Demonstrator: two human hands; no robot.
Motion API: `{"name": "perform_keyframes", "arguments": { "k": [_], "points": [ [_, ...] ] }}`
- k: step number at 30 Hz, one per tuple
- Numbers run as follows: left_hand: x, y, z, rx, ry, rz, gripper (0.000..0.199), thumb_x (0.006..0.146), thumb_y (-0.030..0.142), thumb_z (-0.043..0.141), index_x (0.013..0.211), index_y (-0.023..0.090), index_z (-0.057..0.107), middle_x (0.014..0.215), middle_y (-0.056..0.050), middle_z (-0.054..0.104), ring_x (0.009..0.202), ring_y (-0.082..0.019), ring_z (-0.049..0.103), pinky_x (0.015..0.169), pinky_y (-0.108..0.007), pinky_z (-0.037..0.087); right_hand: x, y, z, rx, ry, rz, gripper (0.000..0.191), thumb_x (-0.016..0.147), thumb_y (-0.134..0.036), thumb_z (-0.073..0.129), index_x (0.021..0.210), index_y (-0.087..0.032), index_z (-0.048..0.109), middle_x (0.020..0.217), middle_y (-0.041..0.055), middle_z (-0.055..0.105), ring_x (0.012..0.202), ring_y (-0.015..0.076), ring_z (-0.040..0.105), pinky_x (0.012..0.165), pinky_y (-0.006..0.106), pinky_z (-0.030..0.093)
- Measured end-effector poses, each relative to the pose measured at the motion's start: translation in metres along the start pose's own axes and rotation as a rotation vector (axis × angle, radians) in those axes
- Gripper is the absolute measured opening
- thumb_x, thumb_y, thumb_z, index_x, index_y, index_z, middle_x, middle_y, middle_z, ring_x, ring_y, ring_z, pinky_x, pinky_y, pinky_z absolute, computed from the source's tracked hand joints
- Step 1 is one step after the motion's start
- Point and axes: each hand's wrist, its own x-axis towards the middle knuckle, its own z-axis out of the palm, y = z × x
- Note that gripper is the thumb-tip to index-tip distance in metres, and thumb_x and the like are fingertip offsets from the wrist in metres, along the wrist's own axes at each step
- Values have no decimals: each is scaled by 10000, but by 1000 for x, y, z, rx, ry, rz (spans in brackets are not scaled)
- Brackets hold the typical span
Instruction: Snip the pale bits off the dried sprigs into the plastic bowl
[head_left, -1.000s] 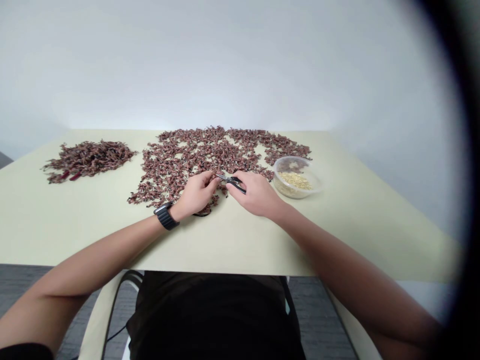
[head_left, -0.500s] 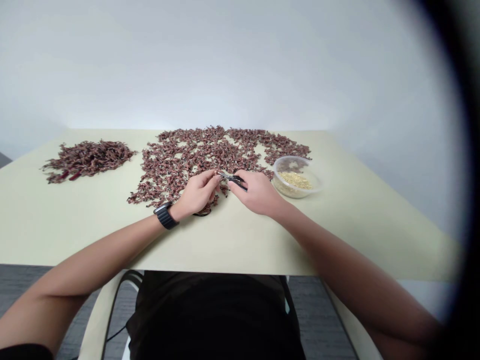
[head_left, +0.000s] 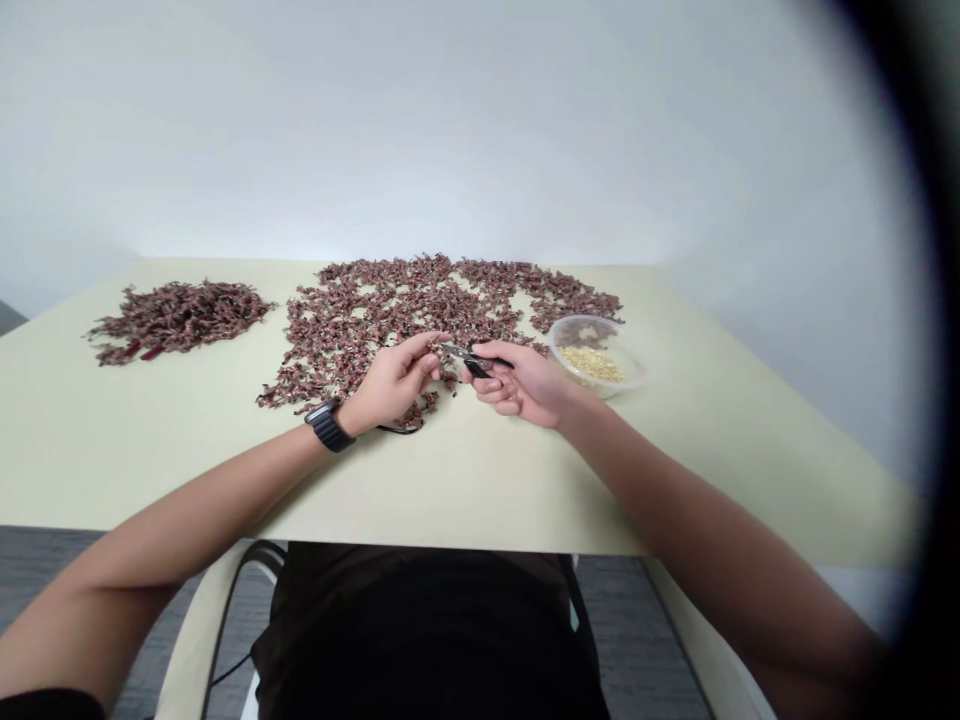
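Note:
My right hand (head_left: 529,382) is wrapped round a pair of small pliers (head_left: 477,361) with dark handles and silver jaws pointing left. The hand is turned so that its curled fingers show under the handles. My left hand (head_left: 396,380), with a dark watch (head_left: 328,425) on its wrist, is closed at the jaws' tip, index finger stretched toward it. What its fingers hold is too small to make out. Just behind both hands spreads a wide layer of small reddish-brown twisted pieces (head_left: 405,300). A thin dark curved thing (head_left: 403,429) lies partly hidden under my left hand.
A clear round plastic bowl (head_left: 637,378) with small golden bits (head_left: 592,364) stands to the right of my right hand. At the left lies a heap of longer reddish-brown pieces (head_left: 184,318), two dark red ones at its front. The pale yellow table (head_left: 480,500) meets a white wall.
My right hand has rolled over, so its curled fingers now show, and moved slightly right with the pliers. My left index finger has straightened and risen a little.

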Motion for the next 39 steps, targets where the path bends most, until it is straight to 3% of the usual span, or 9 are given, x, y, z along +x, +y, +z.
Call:
{"name": "perform_keyframes", "arguments": {
  "k": [5, 8, 11, 14, 29, 34, 39],
  "points": [
    [2, 1, 4, -236, -53, -85, 376, 1006, 500, 524, 848, 165, 584, 677, 0, 556, 500, -93, 504, 499, -222, 375, 1, 8, 7, -719, 486, -371, 339, 950, -508, 509, 851, -204, 621, 712, 20, 546, 634, 163, 459, 592, 298, 352],
    [2, 0, 5, -356, -80, -89, 391, 1005, 488, 544, 782, 166, 535, 653, 12, 530, 485, -82, 497, 498, -222, 358, 0, 12, 8, -1015, 609, -521, 285, 959, -456, 527, 1007, -203, 651, 882, 66, 670, 801, 217, 587, 740, 331, 417],
    [3, -4, 6, -494, -86, -109, 369, 997, 470, 570, 789, 171, 513, 658, 14, 547, 458, -70, 465, 477, -218, 330, -1, 15, 5, -1110, 593, -592, 329, 975, -434, 516, 1176, -203, 638, 1072, 108, 702, 938, 255, 638, 831, 354, 452],
    [4, -10, 7, -599, -87, -142, 345, 983, 459, 595, 808, 170, 527, 625, 19, 535, 427, -67, 417, 442, -220, 295, -1, 17, 2, -1164, 581, -645, 358, 978, -443, 525, 1222, -201, 622, 1118, 121, 701, 985, 275, 650, 855, 367, 466],
    [3, -8, 5, -703, -134, -192, 292, 978, 420, 613, 860, 159, 552, 614, 35, 479, 425, -63, 359, 437, -223, 266, -2, 16, 1, -1235, 549, -669, 290, 988, -414, 528, 1160, -194, 609, 1068, 111, 689, 945, 261, 647, 814, 353, 449],
    [2, -5, 6, -732, -140, -170, 288, 984, 406, 616, 864, 155, 544, 624, 27, 538, 429, -53, 395, 458, -208, 300, 1, 19, 1, -1192, 536, -669, 282, 992, -414, 523, 1150, -196, 607, 1064, 113, 684, 926, 253, 635, 801, 352, 437],
    [2, -5, 8, -717, -99, -124, 278, 955, 400, 669, 941, 155, 537, 802, -27, 667, 464, -59, 493, 464, -212, 384, 6, 25, 14, -1064, 557, -652, 245, 999, -422, 497, 1026, -203, 604, 934, 75, 660, 815, 214, 588, 713, 322, 393]
  ]
}}
